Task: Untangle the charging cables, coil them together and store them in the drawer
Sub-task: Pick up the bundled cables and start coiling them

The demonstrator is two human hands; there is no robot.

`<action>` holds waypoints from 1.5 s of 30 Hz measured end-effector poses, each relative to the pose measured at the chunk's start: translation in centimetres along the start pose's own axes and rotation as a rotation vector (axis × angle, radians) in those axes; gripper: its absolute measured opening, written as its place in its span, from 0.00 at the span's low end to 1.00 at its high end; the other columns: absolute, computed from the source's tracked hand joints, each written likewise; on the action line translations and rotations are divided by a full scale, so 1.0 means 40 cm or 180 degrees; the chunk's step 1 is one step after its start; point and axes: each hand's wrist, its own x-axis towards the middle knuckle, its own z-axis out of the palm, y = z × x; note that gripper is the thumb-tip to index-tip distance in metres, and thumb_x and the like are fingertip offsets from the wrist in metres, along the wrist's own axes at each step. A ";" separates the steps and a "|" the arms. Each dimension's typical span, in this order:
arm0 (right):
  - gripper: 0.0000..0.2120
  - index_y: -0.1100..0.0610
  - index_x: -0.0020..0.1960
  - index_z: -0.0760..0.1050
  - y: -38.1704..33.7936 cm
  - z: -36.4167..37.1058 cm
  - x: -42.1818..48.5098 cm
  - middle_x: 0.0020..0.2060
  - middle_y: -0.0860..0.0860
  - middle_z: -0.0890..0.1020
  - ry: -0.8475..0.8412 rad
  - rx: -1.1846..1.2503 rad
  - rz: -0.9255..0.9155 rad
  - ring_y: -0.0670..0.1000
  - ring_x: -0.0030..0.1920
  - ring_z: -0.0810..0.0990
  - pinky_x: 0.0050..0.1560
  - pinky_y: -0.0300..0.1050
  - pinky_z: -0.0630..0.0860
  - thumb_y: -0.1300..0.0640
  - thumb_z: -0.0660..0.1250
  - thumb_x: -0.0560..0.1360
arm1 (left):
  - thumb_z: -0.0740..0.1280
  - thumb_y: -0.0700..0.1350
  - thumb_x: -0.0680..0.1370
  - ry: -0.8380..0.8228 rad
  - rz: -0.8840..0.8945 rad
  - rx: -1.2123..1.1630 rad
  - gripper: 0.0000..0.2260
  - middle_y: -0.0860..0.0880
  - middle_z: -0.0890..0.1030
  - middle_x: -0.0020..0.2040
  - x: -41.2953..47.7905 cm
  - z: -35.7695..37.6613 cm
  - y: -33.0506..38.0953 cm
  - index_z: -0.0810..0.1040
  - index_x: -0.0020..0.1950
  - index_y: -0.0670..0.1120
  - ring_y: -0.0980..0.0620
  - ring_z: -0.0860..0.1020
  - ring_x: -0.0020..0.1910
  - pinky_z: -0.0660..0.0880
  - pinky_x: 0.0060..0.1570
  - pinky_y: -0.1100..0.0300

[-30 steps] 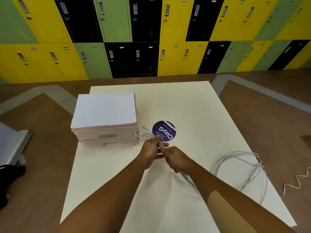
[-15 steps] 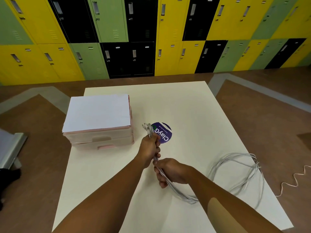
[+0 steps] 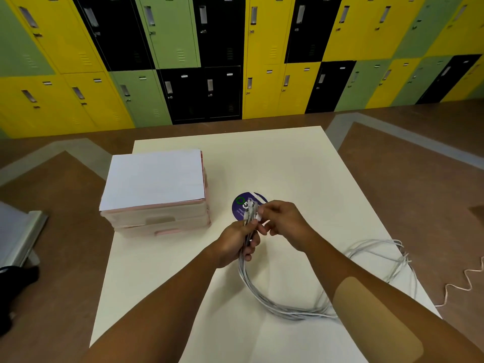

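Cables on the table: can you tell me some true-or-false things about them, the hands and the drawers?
1. The left hand grips the bundle of white cables. True.
2. The right hand lies flat on the table. False: it pinches a cable end at the top of the bundle.
3. One drawer of the pink drawer unit is pulled open. False: the drawers look shut.
4. A round purple sticker lies on the table just beyond the hands. True.
5. The cables trail off to the person's left. False: they loop toward the table's right edge.
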 end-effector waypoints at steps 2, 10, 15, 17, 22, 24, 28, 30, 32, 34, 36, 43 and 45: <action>0.06 0.64 0.46 0.80 -0.007 0.013 0.000 0.33 0.55 0.82 0.0082 -0.0055 -0.0137 0.51 0.32 0.76 0.34 0.44 0.71 0.60 0.70 0.76 | 0.57 0.52 0.85 0.0002 0.0042 0.0078 0.17 0.46 0.72 0.33 0.000 -0.004 0.000 0.78 0.52 0.40 0.51 0.68 0.27 0.71 0.30 0.58; 0.06 0.65 0.44 0.81 0.000 0.043 -0.008 0.30 0.54 0.79 0.0148 -0.0102 -0.0230 0.47 0.28 0.72 0.32 0.42 0.69 0.61 0.71 0.76 | 0.57 0.49 0.85 0.0235 0.0026 -0.0026 0.17 0.47 0.68 0.31 -0.003 -0.023 -0.007 0.78 0.52 0.38 0.51 0.65 0.27 0.68 0.30 0.58; 0.13 0.56 0.57 0.78 0.002 0.043 0.002 0.40 0.53 0.83 0.0119 0.0275 -0.0118 0.52 0.34 0.78 0.36 0.46 0.74 0.62 0.74 0.74 | 0.55 0.50 0.85 0.0153 -0.0063 -0.0048 0.18 0.49 0.63 0.31 -0.009 -0.028 -0.014 0.78 0.49 0.41 0.52 0.60 0.28 0.63 0.29 0.60; 0.15 0.54 0.59 0.78 0.001 0.045 0.004 0.43 0.53 0.82 -0.0006 0.0294 -0.0172 0.52 0.35 0.79 0.39 0.47 0.75 0.65 0.71 0.75 | 0.55 0.50 0.85 0.0091 -0.0074 -0.0013 0.18 0.48 0.65 0.31 -0.011 -0.032 -0.015 0.79 0.50 0.40 0.51 0.62 0.28 0.65 0.30 0.59; 0.11 0.54 0.56 0.82 0.000 0.047 0.008 0.42 0.54 0.81 -0.0156 0.0110 -0.0334 0.52 0.34 0.77 0.38 0.47 0.74 0.63 0.70 0.76 | 0.55 0.49 0.85 0.0043 -0.0106 0.0074 0.19 0.47 0.69 0.31 -0.011 -0.042 -0.009 0.80 0.53 0.38 0.50 0.65 0.28 0.68 0.31 0.57; 0.08 0.54 0.54 0.82 -0.002 0.050 0.008 0.42 0.58 0.82 -0.0105 0.0063 -0.0353 0.51 0.32 0.76 0.36 0.46 0.74 0.62 0.71 0.76 | 0.56 0.49 0.85 0.0030 -0.0129 0.0133 0.19 0.47 0.70 0.31 -0.009 -0.041 -0.008 0.80 0.54 0.37 0.50 0.66 0.28 0.69 0.31 0.57; 0.03 0.58 0.48 0.80 -0.006 0.054 0.012 0.39 0.58 0.81 0.0013 0.0130 -0.0338 0.52 0.29 0.74 0.30 0.44 0.72 0.64 0.72 0.75 | 0.57 0.48 0.84 0.0096 -0.0142 0.0152 0.18 0.46 0.73 0.32 -0.005 -0.042 -0.012 0.78 0.56 0.33 0.49 0.68 0.28 0.71 0.31 0.56; 0.03 0.61 0.46 0.79 -0.007 0.054 0.012 0.37 0.58 0.80 -0.0007 0.0220 -0.0300 0.53 0.29 0.73 0.29 0.42 0.73 0.66 0.72 0.74 | 0.58 0.48 0.84 0.0202 -0.0099 0.0158 0.16 0.44 0.75 0.33 -0.008 -0.044 -0.014 0.76 0.49 0.36 0.49 0.69 0.27 0.72 0.32 0.55; 0.04 0.63 0.45 0.78 -0.008 0.051 0.011 0.34 0.57 0.80 0.0008 0.0231 -0.0261 0.55 0.30 0.74 0.28 0.42 0.72 0.66 0.73 0.73 | 0.58 0.49 0.84 0.0285 -0.0062 0.0104 0.14 0.44 0.76 0.34 -0.009 -0.046 -0.016 0.73 0.46 0.39 0.48 0.69 0.27 0.72 0.32 0.56; 0.04 0.64 0.45 0.78 -0.005 0.050 0.012 0.34 0.58 0.80 0.0044 0.0258 -0.0225 0.56 0.31 0.75 0.29 0.42 0.73 0.67 0.73 0.73 | 0.58 0.49 0.84 0.0302 -0.0038 0.0053 0.14 0.44 0.75 0.33 -0.008 -0.047 -0.017 0.72 0.46 0.40 0.48 0.69 0.27 0.71 0.31 0.57; 0.04 0.65 0.45 0.78 -0.003 0.052 0.014 0.34 0.59 0.80 0.0043 0.0310 -0.0195 0.56 0.31 0.76 0.31 0.43 0.76 0.68 0.72 0.73 | 0.59 0.48 0.84 0.0268 0.0012 0.0109 0.14 0.43 0.76 0.33 -0.008 -0.045 -0.013 0.73 0.44 0.40 0.47 0.71 0.28 0.73 0.32 0.55; 0.04 0.64 0.47 0.81 -0.012 0.046 0.019 0.34 0.59 0.81 -0.0157 0.0034 -0.0128 0.57 0.33 0.78 0.33 0.43 0.77 0.69 0.72 0.73 | 0.59 0.46 0.84 0.0188 0.0185 0.0565 0.12 0.45 0.76 0.34 -0.001 -0.055 -0.011 0.75 0.46 0.40 0.47 0.73 0.28 0.76 0.35 0.52; 0.08 0.62 0.52 0.81 -0.019 0.049 0.015 0.37 0.57 0.81 -0.0295 -0.0135 -0.0153 0.55 0.33 0.78 0.34 0.43 0.75 0.68 0.70 0.74 | 0.59 0.46 0.84 0.0192 0.0121 0.0442 0.12 0.46 0.73 0.32 -0.004 -0.057 -0.012 0.74 0.45 0.41 0.49 0.70 0.27 0.74 0.33 0.54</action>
